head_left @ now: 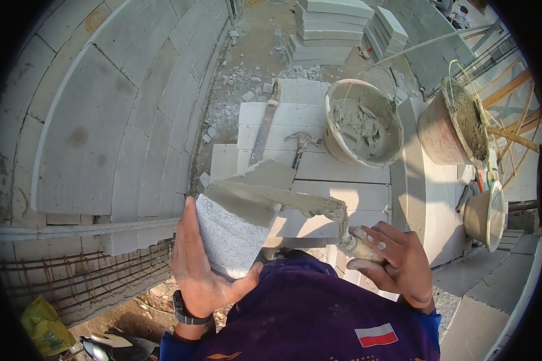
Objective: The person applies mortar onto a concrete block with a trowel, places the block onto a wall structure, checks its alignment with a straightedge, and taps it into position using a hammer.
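Observation:
My left hand (pixel 203 280), with a watch at the wrist, grips a pale grey piece of concrete block (pixel 230 240) between thumb and fingers in front of my body. In my right hand (pixel 403 257), whose fingertips are smeared with mortar, is the handle of a trowel (pixel 362 248). Its mortar-coated blade points left and lies against the upper side of the block piece, where grey mortar is spread. Just beyond are a claw hammer (pixel 303 142) and a long mortar-stained tool (pixel 264 132), both lying on pale blocks (pixel 343 174).
Behind the hammer stands a bucket of mortar (pixel 330 129), with a second mortar bucket (pixel 439 132) and a smaller pail (pixel 477 219) at right. A block wall (pixel 90 138) rises at left above exposed rebar (pixel 84 271). Stacked blocks (pixel 331 36) and rubble (pixel 247 96) lie farther back.

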`<state>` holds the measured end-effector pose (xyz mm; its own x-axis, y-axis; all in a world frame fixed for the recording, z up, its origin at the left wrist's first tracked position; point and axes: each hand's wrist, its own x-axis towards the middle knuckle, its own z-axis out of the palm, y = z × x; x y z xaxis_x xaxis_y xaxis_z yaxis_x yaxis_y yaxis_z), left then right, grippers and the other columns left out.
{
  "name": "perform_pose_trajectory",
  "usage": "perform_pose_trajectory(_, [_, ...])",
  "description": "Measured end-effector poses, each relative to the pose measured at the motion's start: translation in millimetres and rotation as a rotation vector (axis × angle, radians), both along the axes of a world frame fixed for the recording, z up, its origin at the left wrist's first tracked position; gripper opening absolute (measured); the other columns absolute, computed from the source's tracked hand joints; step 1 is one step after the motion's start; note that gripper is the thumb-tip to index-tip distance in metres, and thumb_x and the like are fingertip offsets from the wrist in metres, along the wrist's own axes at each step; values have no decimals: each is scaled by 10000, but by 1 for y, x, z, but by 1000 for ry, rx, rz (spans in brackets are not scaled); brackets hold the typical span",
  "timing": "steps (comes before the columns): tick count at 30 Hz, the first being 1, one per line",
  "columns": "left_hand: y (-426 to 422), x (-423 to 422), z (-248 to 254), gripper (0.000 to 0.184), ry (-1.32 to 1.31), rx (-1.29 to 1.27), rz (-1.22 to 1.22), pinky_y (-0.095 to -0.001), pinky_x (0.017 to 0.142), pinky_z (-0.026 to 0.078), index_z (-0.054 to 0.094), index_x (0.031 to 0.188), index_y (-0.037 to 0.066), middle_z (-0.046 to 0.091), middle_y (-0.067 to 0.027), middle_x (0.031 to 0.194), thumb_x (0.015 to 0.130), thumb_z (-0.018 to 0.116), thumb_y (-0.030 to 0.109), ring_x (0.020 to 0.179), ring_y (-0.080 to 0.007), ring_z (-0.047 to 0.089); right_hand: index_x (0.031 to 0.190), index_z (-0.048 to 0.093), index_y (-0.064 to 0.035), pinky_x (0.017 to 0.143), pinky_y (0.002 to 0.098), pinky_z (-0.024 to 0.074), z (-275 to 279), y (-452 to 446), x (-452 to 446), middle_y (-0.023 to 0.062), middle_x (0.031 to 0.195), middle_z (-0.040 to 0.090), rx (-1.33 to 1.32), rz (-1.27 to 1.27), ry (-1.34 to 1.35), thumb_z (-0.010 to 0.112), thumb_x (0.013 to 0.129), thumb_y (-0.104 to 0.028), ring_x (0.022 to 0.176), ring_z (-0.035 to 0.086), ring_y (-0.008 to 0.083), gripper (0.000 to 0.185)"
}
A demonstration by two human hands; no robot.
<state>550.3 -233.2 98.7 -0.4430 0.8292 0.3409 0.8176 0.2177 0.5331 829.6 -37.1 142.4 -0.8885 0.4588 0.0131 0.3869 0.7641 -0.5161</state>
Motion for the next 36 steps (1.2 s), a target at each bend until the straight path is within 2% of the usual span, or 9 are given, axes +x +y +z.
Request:
perform_pose_trajectory(5, [-1,2,2,1220,-11,-6,13,-514,1061,482,293,1562,-132,523,-365,1384,658,841,478,1246,-472,601,1263,665,11,545,385,522,-60,-24,-11,126,875,612,133,-176,115,836,830,-259,651,655,287,538])
perform_pose_trajectory(8, [2,4,3,1195,51,28,10,-544,929,538,334,1524,-142,563,-357,1289,676,870,507,1110,-492,644,1250,668,16,552,376,529,-114,-53,-5,128,882,621,165,-180,153,861,806,-228,662,656,281,543])
perform_pose_trajectory(15, [-4,4,0,1216,-6,34,17,-523,943,531,321,1527,-161,565,-348,1278,682,866,523,1122,-476,640,1210,681,17,573,377,540,-179,-78,57,129,910,634,102,-282,255,867,779,-170,704,670,282,505])
perform_pose_trajectory(17, [-5,3,-1,1219,-31,45,5,-522,949,529,317,1529,-164,564,-348,1277,683,863,523,1127,-474,639,1212,682,14,573,388,538,-178,-66,51,120,905,623,95,-334,163,844,806,-209,698,663,284,491])
perform_pose_trajectory(19, [-9,6,-3,1242,-61,12,24,-513,1055,464,283,1563,-133,531,-349,1357,664,848,512,1235,-454,591,1233,686,-5,580,406,534,-168,-49,36,108,886,600,87,-380,58,791,862,-278,688,649,293,472])
perform_pose_trajectory(26, [-8,13,-2,1265,-68,-20,83,-515,1142,400,274,1579,-115,476,-362,1468,657,840,541,1353,-454,522,1252,698,-30,552,376,528,-144,-59,6,89,869,608,-5,-200,282,843,824,-260,654,648,270,507])
perform_pose_trajectory(30, [-9,13,-4,1270,-62,-15,86,-512,1152,390,284,1576,-115,472,-359,1479,653,840,557,1363,-458,514,1273,667,14,542,352,499,-125,-38,17,123,864,602,62,-173,478,861,803,-174,656,629,254,542])
perform_pose_trajectory(32, [-10,13,-2,1280,-87,-32,91,-515,1150,390,279,1577,-115,472,-363,1476,651,836,570,1363,-461,514,1275,648,38,601,390,481,-118,-4,24,159,882,593,91,-358,475,826,811,-97,698,581,297,515])
perform_pose_trajectory(36, [-24,11,-8,1290,-78,-45,97,-521,1147,388,269,1581,-112,466,-370,1478,653,822,592,1364,-467,512,1245,690,11,723,456,561,-102,73,50,215,1013,684,260,-632,-1,777,860,-154,872,712,390,428])
